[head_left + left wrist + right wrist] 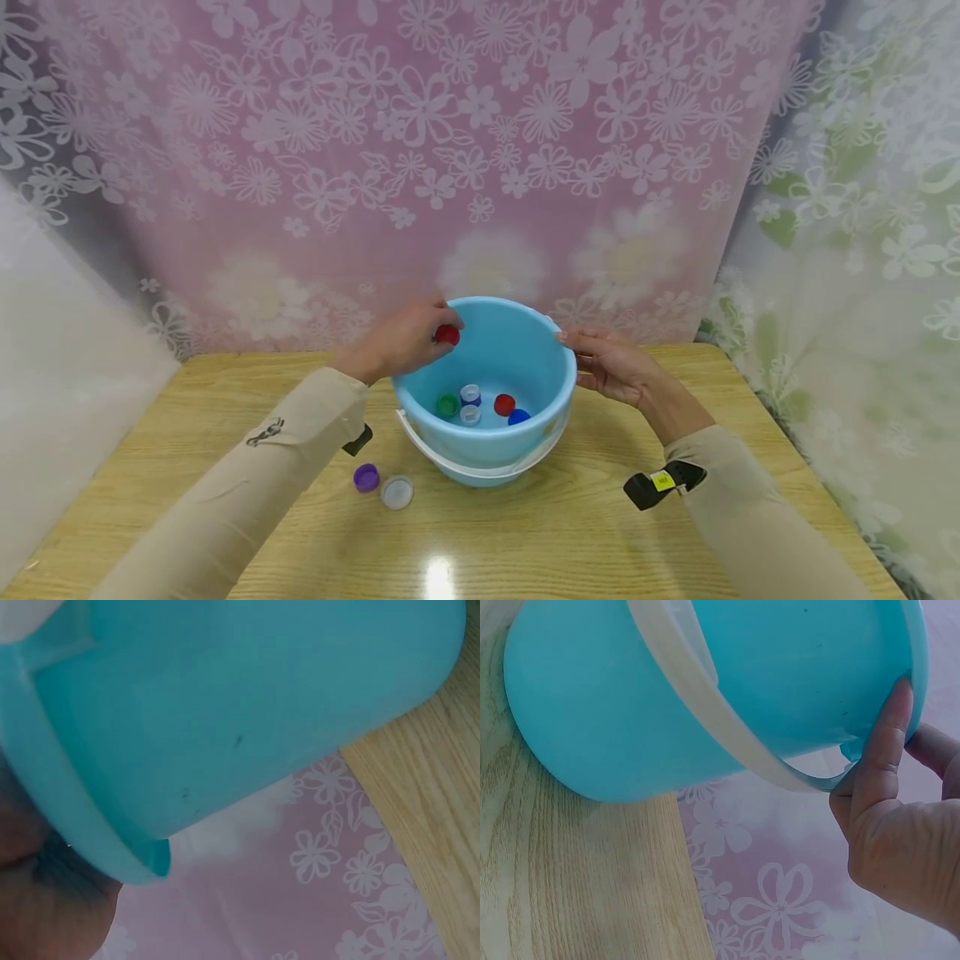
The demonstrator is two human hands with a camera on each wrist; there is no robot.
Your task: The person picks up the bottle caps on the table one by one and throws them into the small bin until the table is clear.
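Note:
A light blue bucket stands on the table, its white handle hanging down in front. My left hand pinches a red bottle cap over the bucket's left rim. At the right rim my right hand grips the edge, thumb and fingers on either side of it in the right wrist view. On the bucket's floor lie a green cap, another red cap, a blue cap and whitish and purple caps. The left wrist view shows mostly bucket wall; the held cap is hidden there.
In front of the bucket, to the left, a purple cap and a whitish round cap lie on the wooden table. A pink flowered curtain hangs behind the table, with pale curtains at both sides.

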